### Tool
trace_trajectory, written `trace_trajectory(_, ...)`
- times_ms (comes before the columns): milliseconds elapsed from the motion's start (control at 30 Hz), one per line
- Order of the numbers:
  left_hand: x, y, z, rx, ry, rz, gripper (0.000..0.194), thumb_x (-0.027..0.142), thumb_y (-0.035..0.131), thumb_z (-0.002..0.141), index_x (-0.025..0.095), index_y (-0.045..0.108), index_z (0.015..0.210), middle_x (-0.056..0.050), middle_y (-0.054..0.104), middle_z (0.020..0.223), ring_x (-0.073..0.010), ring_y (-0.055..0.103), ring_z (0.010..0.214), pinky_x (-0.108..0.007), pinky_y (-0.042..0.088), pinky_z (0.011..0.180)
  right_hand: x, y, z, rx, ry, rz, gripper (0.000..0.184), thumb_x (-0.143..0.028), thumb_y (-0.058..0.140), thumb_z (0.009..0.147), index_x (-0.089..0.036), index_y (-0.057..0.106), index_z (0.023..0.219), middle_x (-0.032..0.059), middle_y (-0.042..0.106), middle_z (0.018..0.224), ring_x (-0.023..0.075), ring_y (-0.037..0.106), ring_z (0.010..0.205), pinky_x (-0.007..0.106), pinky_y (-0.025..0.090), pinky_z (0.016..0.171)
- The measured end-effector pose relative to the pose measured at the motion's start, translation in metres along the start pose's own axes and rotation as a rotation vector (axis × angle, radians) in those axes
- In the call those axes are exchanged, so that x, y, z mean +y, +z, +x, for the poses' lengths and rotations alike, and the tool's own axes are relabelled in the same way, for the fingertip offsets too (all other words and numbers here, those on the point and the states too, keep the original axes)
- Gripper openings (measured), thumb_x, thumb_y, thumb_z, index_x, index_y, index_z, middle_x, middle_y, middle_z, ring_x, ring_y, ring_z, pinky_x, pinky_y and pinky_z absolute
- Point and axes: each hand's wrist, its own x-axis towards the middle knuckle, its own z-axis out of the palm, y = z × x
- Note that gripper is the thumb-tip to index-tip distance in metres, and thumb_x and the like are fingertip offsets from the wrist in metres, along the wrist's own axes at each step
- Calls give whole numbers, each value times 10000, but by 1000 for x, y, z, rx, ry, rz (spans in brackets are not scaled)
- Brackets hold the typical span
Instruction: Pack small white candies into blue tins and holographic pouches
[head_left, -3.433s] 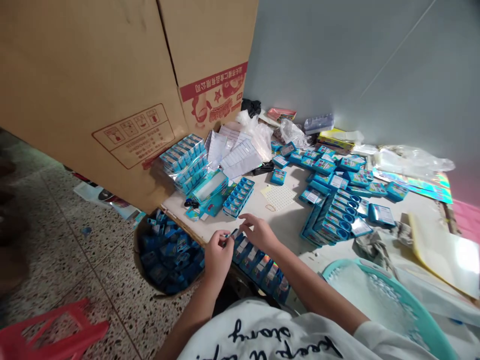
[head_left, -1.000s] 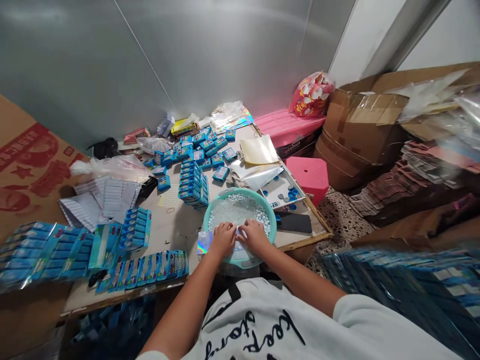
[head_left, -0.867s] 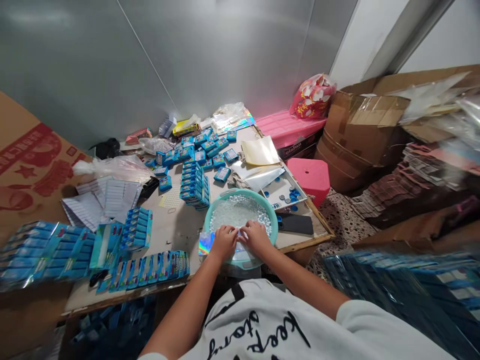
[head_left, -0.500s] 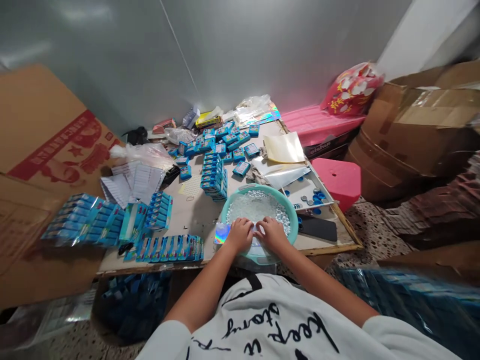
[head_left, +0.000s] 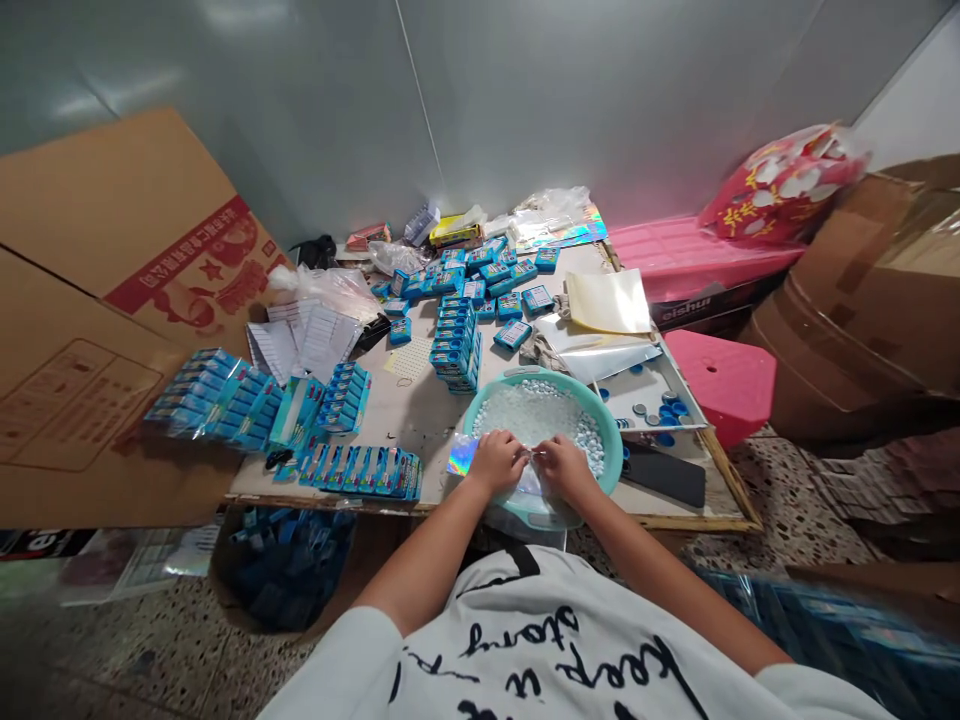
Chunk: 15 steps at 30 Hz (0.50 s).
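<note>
Both hands are together over the near side of a teal basin (head_left: 613,455) holding many small white pellets (head_left: 589,440). My left hand (head_left: 496,460) is closed, its fingertips pinched on clear plastic film (head_left: 529,482). From under it a shiny holographic sheet (head_left: 460,455) sticks out to the left. My right hand (head_left: 564,466) pinches the same film, thumb and index finger close to the left fingertips. What lies right between the fingertips is too small to make out. More clear plastic shows below the hands at the basin's near rim.
Left of the basin are a stack of small blue boxes (head_left: 454,345) and a row of blue packs (head_left: 364,470). Loose blue boxes (head_left: 513,334) lie behind. On the right are a white tray (head_left: 645,400) with blue caps, a dark flat object (head_left: 667,477) and a pink stool (head_left: 724,385).
The view has swung left, so everything sits farther right in the picture. My hands stay over the basin, still pinching, with the right fingers slightly more closed.
</note>
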Motion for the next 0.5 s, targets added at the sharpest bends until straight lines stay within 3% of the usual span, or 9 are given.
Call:
trace_trajectory(133,6,-9,-12,76,-11,-36,168,339,636,884,204,709,816,-82,690,951,-228,601,1003,-429,388,983,-3,-3,-2,34,-2,-10,197,-297,586,895,-235,770,930,58,676,918,204,616,876,304,321,704)
trace_trajectory(267,-5,-48,-51,240,-108,-94,206,358,563,931,235,708,851,-47,722,971,-201,623,1023,-423,345,1084,-1,-3,-1,31,-9,-22,201,-322,610,872,-219,772,811,67,702,870,219,633,845,309,332,687)
trace_trajectory(400,-59,-114,-119,460,-364,-134,246,439,541,922,262,710,944,-61,707,1093,-234,581,1159,-416,336,1127,-3,-1,-6,25,-63,-31,241,-281,548,885,-209,763,804,97,709,891,231,633,827,328,386,726)
trace_trajectory(500,-125,-155,-170,664,-715,-155,478,502,402,962,170,569,1262,-170,556,1366,-295,418,1365,-496,236,1183,-32,2,-16,60,-153,24,284,-286,476,910,-215,751,903,121,709,969,260,635,880,376,431,814)
